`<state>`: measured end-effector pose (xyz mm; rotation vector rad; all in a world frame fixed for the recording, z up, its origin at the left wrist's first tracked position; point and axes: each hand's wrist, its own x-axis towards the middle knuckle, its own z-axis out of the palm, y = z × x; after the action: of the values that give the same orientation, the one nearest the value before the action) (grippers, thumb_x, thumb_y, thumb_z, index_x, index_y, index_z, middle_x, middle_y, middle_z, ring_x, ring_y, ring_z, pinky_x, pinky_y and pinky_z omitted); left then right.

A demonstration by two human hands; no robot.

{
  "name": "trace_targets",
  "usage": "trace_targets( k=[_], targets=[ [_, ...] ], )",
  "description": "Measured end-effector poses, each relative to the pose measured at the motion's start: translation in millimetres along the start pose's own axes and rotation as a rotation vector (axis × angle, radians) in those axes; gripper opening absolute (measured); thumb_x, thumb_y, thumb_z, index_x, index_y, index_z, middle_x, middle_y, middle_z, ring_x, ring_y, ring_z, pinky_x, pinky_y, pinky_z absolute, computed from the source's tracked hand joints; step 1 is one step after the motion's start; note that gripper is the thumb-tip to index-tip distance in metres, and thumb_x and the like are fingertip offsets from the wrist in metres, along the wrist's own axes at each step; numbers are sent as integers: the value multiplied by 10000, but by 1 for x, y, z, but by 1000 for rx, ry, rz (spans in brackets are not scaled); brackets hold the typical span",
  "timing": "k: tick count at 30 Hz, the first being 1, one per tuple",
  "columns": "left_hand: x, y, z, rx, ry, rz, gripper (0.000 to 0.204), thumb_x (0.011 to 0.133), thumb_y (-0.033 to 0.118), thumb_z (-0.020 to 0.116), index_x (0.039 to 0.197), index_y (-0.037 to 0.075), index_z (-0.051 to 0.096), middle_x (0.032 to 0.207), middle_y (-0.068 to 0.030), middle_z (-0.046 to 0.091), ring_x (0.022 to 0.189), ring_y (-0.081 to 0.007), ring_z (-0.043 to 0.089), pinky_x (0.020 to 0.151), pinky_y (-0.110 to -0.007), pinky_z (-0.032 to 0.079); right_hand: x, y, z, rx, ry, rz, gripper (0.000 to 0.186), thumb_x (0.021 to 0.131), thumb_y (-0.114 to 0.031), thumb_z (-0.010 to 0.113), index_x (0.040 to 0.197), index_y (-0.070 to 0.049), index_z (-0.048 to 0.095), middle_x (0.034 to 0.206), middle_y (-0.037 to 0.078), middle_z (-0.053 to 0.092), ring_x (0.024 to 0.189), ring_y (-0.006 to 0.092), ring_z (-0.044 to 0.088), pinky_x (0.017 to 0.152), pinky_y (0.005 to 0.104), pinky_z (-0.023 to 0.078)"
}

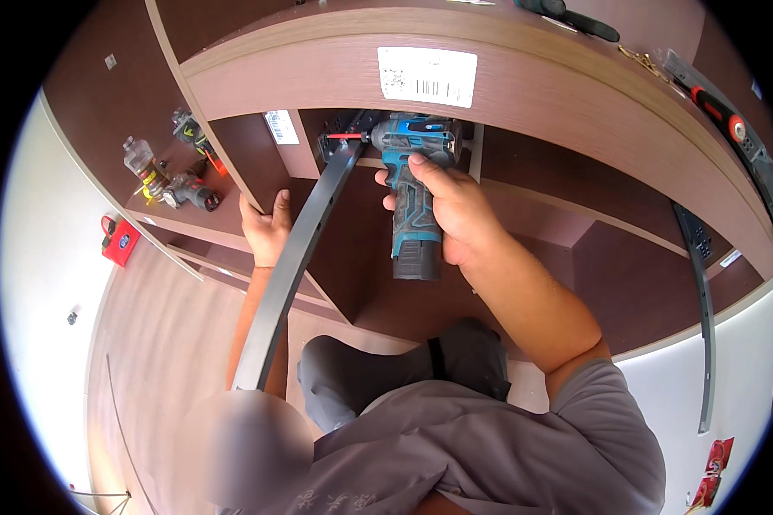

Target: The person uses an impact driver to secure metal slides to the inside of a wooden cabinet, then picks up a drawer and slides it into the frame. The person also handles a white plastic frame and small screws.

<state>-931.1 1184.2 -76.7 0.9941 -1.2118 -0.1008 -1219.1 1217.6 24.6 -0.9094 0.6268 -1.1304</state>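
Observation:
My right hand (459,210) is wrapped around the grip of a teal and black cordless drill (416,245). From the drill's nose a red bit (345,136) points left, at the black mechanism (328,144) by the upper end of a long grey metal rail (296,249). That rail slants out of the cabinet toward me, passing in front of my left forearm. My left hand (264,230) grips the front edge of an upright brown cabinet panel (223,150), thumb on one side and fingers on the other. The bit's tip contact is too small to make out.
A thick shelf edge (318,73) with a white label spans above the drill. Left, a compartment holds a plastic bottle (139,156) and another power tool (189,190). A red bag (121,242) lies beyond. A second rail (706,343) hangs right, below a red-black utility knife (720,113).

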Motion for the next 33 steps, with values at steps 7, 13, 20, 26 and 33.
trace_targets(
  k=[7, 13, 20, 26, 33],
  targets=[
    [0, 7, 0, 48, 2, 11, 413, 971, 164, 731, 1267, -39, 526, 1123, -140, 691, 1014, -193, 656, 920, -328, 516, 1, 3, -3, -20, 10, -7, 379, 1024, -337, 623, 1278, -57, 622, 1097, 127, 737, 826, 194, 701, 667, 346, 575],
    [-2, 4, 2, 69, 38, 6, 397, 966, 146, 732, 1255, -34, 528, 1101, -138, 696, 999, -190, 660, 907, -325, 520, 1, 1, 0, -30, -3, 13, 373, 1028, -330, 618, 1281, -57, 610, 1085, 141, 734, 817, 209, 701, 663, 365, 583],
    [-2, 1, 1, 64, 31, -38, 397, 970, 153, 735, 1257, -21, 522, 1119, -105, 669, 1002, -159, 627, 907, -309, 503, 2, -1, 5, -11, 25, 42, 360, 1032, -332, 614, 1259, -53, 604, 1044, 140, 729, 801, 217, 702, 650, 383, 591],
    [-3, -1, 1, 41, 45, -1, 378, 965, 148, 738, 1229, -20, 525, 1079, -112, 682, 966, -163, 640, 883, -312, 514, 1, -2, 5, -4, 53, 70, 371, 1022, -333, 627, 1257, -46, 605, 1048, 136, 731, 798, 219, 700, 658, 384, 592],
    [-1, 0, 0, 67, 53, 3, 398, 945, 183, 762, 1205, -18, 538, 1034, -151, 720, 938, -213, 685, 866, -341, 537, -2, -14, 1, -37, 37, 34, 386, 1025, -319, 614, 1273, -24, 600, 1080, 137, 733, 805, 202, 700, 664, 377, 591]
  ],
)
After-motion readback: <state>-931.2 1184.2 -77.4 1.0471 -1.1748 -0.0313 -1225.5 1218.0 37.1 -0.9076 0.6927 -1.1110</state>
